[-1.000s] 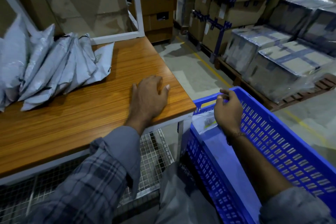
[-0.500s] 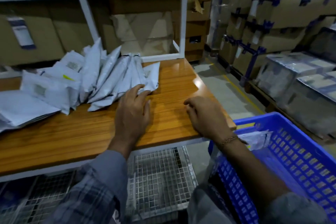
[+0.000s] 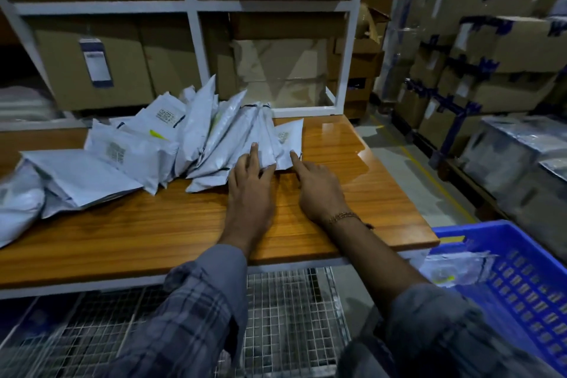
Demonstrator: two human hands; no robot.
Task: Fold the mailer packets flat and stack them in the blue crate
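Observation:
Several grey mailer packets (image 3: pixel 196 135) lie heaped on the wooden table (image 3: pixel 153 230), fanned from the left edge to the middle. The rightmost packet (image 3: pixel 287 139) lies flat near the heap's right end. My left hand (image 3: pixel 250 184) rests on the lower edge of the packets, fingers spread, gripping nothing that I can see. My right hand (image 3: pixel 316 186) is beside it, with the index fingertip touching the rightmost packet's lower corner. The blue crate (image 3: pixel 521 279) stands low at the right, with one clear-wrapped packet (image 3: pixel 454 268) inside it.
A white shelf frame (image 3: pixel 343 55) with cardboard boxes stands behind the table. A wire mesh shelf (image 3: pixel 291 316) lies under the tabletop. Stacked cartons and wrapped pallets (image 3: pixel 497 77) line the aisle on the right.
My right hand left the crate rim, crossed the table and reached the packets. My left hand slid forward from the table's front to the heap. The view swung left and up.

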